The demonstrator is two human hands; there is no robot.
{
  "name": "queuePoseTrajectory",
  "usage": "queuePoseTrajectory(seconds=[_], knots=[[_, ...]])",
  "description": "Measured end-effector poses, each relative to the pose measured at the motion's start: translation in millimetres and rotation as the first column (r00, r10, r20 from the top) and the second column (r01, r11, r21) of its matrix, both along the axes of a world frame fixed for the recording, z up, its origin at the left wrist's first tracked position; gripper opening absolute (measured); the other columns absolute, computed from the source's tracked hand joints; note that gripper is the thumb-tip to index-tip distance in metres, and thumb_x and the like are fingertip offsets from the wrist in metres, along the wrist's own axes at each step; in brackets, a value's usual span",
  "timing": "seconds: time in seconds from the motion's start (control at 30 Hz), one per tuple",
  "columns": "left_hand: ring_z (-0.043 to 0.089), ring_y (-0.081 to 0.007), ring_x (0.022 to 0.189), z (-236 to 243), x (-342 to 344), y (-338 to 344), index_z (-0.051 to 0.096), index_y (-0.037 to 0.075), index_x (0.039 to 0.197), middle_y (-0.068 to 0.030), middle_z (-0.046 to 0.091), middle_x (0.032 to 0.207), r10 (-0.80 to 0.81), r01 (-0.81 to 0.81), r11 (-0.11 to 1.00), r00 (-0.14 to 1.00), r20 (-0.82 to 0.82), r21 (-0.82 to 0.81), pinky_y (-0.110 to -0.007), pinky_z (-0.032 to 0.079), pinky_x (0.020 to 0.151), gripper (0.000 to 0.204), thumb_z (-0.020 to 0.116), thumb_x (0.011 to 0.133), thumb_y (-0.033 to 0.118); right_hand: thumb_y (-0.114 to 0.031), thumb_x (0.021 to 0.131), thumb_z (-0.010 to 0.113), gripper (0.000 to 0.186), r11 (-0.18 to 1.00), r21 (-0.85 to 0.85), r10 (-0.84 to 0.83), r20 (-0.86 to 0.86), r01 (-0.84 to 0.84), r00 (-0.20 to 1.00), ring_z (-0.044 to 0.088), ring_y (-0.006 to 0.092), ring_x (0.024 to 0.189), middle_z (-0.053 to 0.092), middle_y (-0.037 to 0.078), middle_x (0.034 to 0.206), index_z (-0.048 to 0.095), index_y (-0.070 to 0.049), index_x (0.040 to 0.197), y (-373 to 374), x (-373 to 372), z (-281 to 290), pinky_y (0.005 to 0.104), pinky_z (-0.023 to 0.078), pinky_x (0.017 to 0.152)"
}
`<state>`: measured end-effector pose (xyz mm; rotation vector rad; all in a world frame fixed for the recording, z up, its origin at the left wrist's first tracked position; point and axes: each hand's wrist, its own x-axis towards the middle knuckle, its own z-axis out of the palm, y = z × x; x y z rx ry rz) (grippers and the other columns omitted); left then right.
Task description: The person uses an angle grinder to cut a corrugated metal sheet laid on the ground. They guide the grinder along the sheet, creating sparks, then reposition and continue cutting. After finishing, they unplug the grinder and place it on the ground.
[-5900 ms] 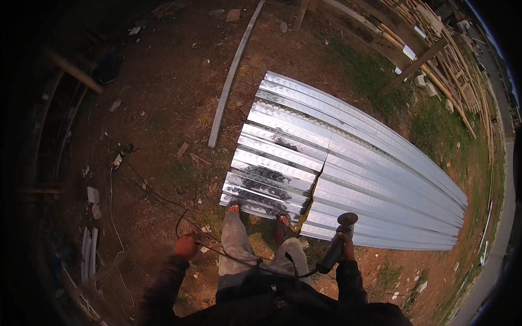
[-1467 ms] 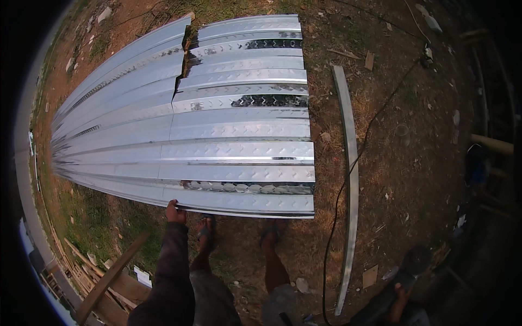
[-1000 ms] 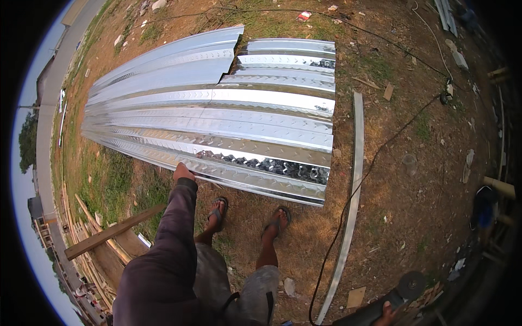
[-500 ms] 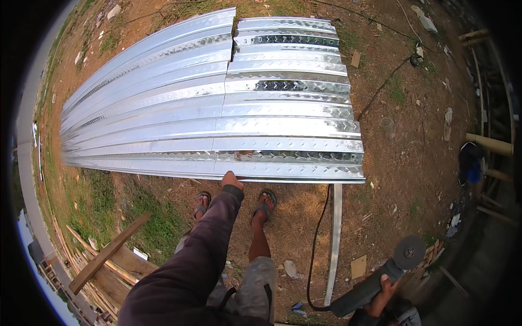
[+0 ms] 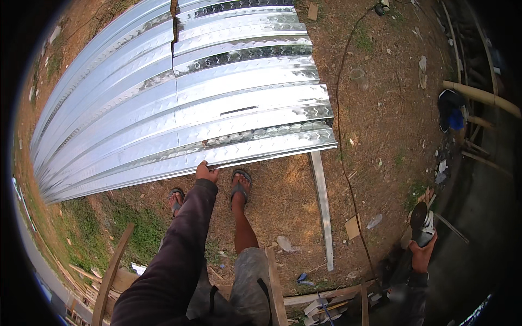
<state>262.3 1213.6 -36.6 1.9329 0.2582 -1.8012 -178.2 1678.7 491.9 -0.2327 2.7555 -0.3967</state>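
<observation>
A corrugated, shiny metal roofing sheet (image 5: pixel 130 111) is spread out in front of me, raised off the ground. From its far edge a dark cut runs partway across, and a thin line continues toward me. At the near edge, close to that line, my left hand (image 5: pixel 207 171) has its fingers closed on the rim, thumb on top. Off to the lower right, my right hand (image 5: pixel 423 255) is wrapped round an angle grinder (image 5: pixel 426 232), its dark disc facing up. The grinder is well apart from the sheet. Whether the disc spins I cannot tell.
A pale metal bar (image 5: pixel 322 212) reaches from under the sheet toward me. A dark power cord (image 5: pixel 342 157) crosses the ground right of it. Wooden planks (image 5: pixel 111 277) stand at lower left, another plank (image 5: pixel 276 288) by my leg. Bamboo poles (image 5: pixel 484 99) lie far right.
My view has swung right and down. The grinder in my right hand has turned and moved farther out to the right. My left hand stays on the sheet's near edge.
</observation>
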Motion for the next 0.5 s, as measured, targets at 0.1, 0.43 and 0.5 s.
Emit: queuePoseTrajectory(seconds=[0.1,0.43,0.5], knots=[[0.048,-0.0340,0.122,-29.2,35.0,-12.4,0.051,0.003,0.123,-0.0192,0.048,0.130,-0.629,0.618,0.723,0.774,0.077,-0.309,-0.050,0.039,0.107,0.033,0.049,0.099,0.025,-0.013,0.075,0.067,0.077,0.952,0.304,0.140,-0.370,-0.022,0.918,0.050,0.0289,0.119,0.052,0.019,0.128,0.034,-0.001,0.144,13.3,-72.1,82.9,0.0374,0.037,0.104],[0.064,-0.0271,0.093,52.9,-34.7,59.2,0.052,0.003,0.132,-0.0157,0.060,0.112,-0.918,0.881,0.397,0.386,-0.095,-0.259,-0.042,0.053,0.070,0.044,0.058,0.095,0.027,-0.026,0.088,0.066,0.054,0.796,-0.503,-0.339,0.091,0.337,0.937,0.062,0.0195,0.088,0.059,0.010,0.104,0.044,-0.004,0.133,-168.3,7.5,70.6,0.0333,0.052,0.075],[0.060,-0.0209,0.109,158.2,-104.5,77.3,0.050,0.002,0.137,-0.0124,0.060,0.122,-0.952,0.874,0.297,0.240,-0.189,-0.385,-0.037,0.052,0.084,0.054,0.062,0.095,0.035,-0.023,0.086,0.067,0.058,0.761,-0.561,-0.266,0.189,0.326,0.945,0.063,0.0196,0.081,0.060,0.008,0.101,0.043,-0.006,0.135,-214.9,57.4,9.8,0.0325,0.053,0.067]])
